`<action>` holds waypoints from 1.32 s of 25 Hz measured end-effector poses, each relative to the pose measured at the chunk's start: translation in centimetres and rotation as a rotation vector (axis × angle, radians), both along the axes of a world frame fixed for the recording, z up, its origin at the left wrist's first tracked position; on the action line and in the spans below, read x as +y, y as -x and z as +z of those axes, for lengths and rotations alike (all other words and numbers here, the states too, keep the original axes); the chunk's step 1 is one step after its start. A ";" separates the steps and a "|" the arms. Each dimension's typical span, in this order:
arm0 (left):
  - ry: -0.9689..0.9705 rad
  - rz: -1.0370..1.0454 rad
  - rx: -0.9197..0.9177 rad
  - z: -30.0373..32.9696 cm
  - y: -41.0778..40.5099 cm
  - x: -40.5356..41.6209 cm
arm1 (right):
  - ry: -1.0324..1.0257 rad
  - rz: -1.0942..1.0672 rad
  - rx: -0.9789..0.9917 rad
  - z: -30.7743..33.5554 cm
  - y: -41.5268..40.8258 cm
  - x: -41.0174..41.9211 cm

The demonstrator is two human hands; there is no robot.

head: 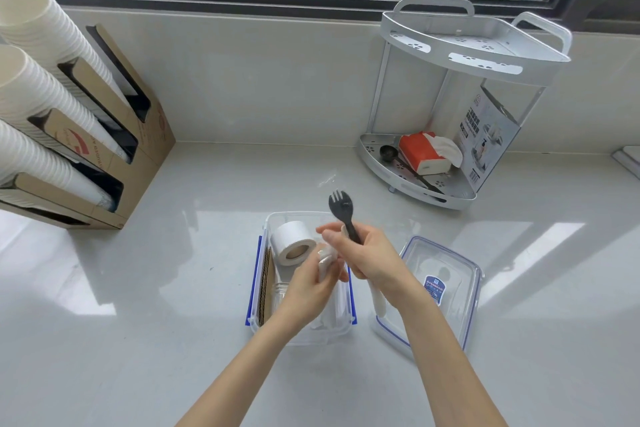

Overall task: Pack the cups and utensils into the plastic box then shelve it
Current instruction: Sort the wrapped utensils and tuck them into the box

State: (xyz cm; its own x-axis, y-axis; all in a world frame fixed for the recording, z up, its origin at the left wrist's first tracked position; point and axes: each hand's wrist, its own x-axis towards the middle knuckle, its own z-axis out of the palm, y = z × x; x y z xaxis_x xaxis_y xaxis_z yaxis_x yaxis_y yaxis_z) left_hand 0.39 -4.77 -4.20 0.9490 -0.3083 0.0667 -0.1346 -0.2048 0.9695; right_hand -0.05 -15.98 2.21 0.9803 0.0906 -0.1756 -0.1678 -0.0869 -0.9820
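The right hand (372, 260) is closed around the handle of a black spork (343, 212), with the tines pointing up and away, above the far end of the plastic box (349, 322). A white piece, maybe a second utensil, comes out under this hand, but I cannot tell exactly what it is. The left hand (311, 283) is closed on a small white wrapper or napkin (327, 258), just beside the right hand; both hands are nearly touching over the box.

The box stands open on the white counter (173, 288), with blue clips on its long sides. Inside it lie a white roll (292, 243) at the far end, some brown corrugated cardboard (265, 288) along the left wall, and something clear and glass-like near the middle. I cannot see paper cups inside. The lid (440, 291) lies just to the right of the box. Stacks of paper cups (41, 87) are in a cardboard holder at the left, well apart. A white two-level rack (474, 49) stands at the back right.

I think the step now is to put the utensil in the box. To do it well, lay the spork flat along the long side, in the free space at the right, not across the roll, so the lid can close later. The wrapper should be held away so it does not catch.
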 end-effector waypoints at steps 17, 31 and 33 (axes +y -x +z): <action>-0.108 -0.044 0.107 -1.3 0.1 0.1 | 0.072 -0.129 0.065 -2.9 -0.2 0.6; -0.188 0.195 0.473 -0.7 -2.3 -2.8 | -0.107 -0.340 0.252 -3.6 -1.1 -1.8; -0.189 0.176 0.527 -0.5 -2.4 -2.9 | -0.129 -0.343 0.262 -3.7 -1.1 -1.8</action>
State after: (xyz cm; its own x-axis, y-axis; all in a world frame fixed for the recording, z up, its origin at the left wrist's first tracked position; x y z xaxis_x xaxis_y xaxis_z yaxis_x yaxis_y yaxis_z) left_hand 2.79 -7.65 -4.70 0.8773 -0.1036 -0.4687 0.4072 -0.3565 0.8409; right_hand 1.00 -17.79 -1.49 0.8817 -0.1942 -0.4301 -0.4097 0.1371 -0.9019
